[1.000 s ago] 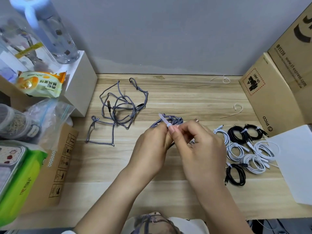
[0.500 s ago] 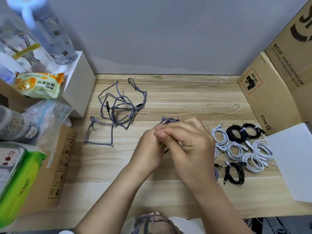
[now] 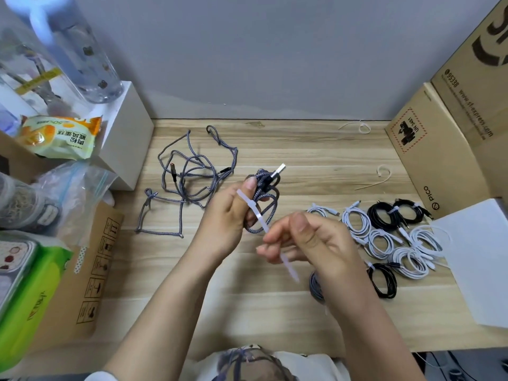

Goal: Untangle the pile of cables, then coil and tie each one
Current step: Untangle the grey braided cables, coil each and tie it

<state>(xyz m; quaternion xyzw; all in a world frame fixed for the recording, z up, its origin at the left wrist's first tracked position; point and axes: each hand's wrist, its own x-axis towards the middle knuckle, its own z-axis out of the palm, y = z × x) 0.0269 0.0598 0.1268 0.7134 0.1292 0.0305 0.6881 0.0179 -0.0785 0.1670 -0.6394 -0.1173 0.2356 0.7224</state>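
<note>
At mid-frame the left hand (image 3: 228, 215) grips a coiled grey cable (image 3: 262, 199) while the right hand (image 3: 316, 240) pinches its white tie (image 3: 254, 213); tied coils (image 3: 384, 237) lie right, one tangle (image 3: 189, 177) remains upper left.

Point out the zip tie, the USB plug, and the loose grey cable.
zip tie (image 3: 254, 213), head view, on the white strap across the coil.
USB plug (image 3: 278, 171), head view, on its metal shell.
loose grey cable (image 3: 192, 171), head view, on the tangle's middle.
</note>
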